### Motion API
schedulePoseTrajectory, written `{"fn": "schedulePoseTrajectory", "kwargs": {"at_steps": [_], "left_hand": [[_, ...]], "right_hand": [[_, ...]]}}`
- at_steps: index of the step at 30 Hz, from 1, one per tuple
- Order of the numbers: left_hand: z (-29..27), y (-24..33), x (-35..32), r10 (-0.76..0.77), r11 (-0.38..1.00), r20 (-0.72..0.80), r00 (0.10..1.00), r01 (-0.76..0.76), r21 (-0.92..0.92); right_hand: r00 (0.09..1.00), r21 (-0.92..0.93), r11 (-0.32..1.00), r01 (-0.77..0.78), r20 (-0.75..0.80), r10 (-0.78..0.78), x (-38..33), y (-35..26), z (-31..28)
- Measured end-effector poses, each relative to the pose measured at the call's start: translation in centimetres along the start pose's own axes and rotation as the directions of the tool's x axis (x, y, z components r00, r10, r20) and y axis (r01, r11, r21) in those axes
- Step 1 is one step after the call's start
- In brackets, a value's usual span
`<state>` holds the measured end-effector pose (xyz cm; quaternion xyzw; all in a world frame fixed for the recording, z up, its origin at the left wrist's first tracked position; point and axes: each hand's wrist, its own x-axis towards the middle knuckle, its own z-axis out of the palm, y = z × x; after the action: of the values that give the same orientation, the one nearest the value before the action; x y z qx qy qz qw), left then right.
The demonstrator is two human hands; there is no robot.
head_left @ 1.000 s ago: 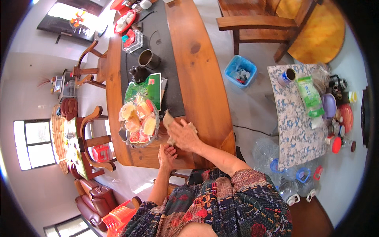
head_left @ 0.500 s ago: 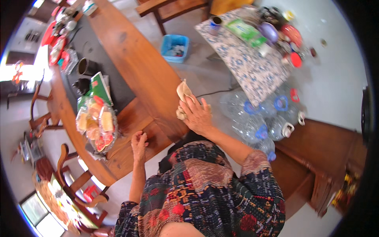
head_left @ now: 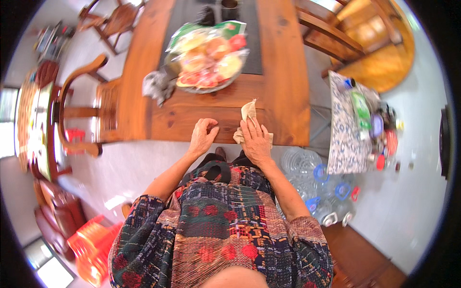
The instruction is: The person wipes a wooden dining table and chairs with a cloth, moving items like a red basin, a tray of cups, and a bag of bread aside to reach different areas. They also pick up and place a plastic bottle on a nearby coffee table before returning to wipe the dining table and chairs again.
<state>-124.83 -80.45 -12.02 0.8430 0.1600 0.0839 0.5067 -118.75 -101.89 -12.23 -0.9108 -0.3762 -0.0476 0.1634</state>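
A beige cloth (head_left: 248,110) lies bunched at the near edge of the wooden table (head_left: 283,101). My right hand (head_left: 257,143) presses down on it, fingers spread over the folds; part of the cloth sticks out beyond the fingertips and part beside the palm. My left hand (head_left: 203,137) rests by the same edge, left of the cloth, with loosely curled fingers, the thumb apart and nothing in it. Farther in stands a plastic-wrapped platter of food (head_left: 209,60), pieces in yellow, pink and red. Beside it on the left is a crumpled grey cloth or bag (head_left: 157,87).
A dark runner (head_left: 185,14) and a dark cup (head_left: 229,10) are behind the platter. To the right, a small table with a patterned cover (head_left: 342,129) bears packages and jars. Large clear bottles (head_left: 300,163) stand on the floor below. A wooden chair (head_left: 103,110) is at the left.
The view has turned toward the table, bringing the platter ahead of me. My right hand and the cloth, earlier by the table's right corner, are now at the near edge, closer to my left hand.
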Motion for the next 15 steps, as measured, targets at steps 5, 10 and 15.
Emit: {"fn": "schedulePoseTrajectory", "kwargs": {"at_steps": [5, 10, 15], "left_hand": [[-4.2, -2.8, -3.5, -0.087, 0.996, -0.268, 0.960, 0.083, -0.026], [-8.6, -4.1, -2.5, -0.143, 0.988, -0.531, 0.835, 0.156, -0.019], [-13.4, -4.5, 3.2, 0.031, 0.976, -0.683, 0.730, 0.127, 0.180]], "right_hand": [[0.960, 0.052, 0.964, 0.259, 0.094, -0.263, 2.6, -3.2, 1.5], [0.908, 0.093, 0.917, 0.387, 0.134, -0.397, 6.9, -7.0, 3.7], [0.831, 0.195, 0.835, 0.515, 0.127, -0.542, 11.6, -13.5, 5.3]]}}
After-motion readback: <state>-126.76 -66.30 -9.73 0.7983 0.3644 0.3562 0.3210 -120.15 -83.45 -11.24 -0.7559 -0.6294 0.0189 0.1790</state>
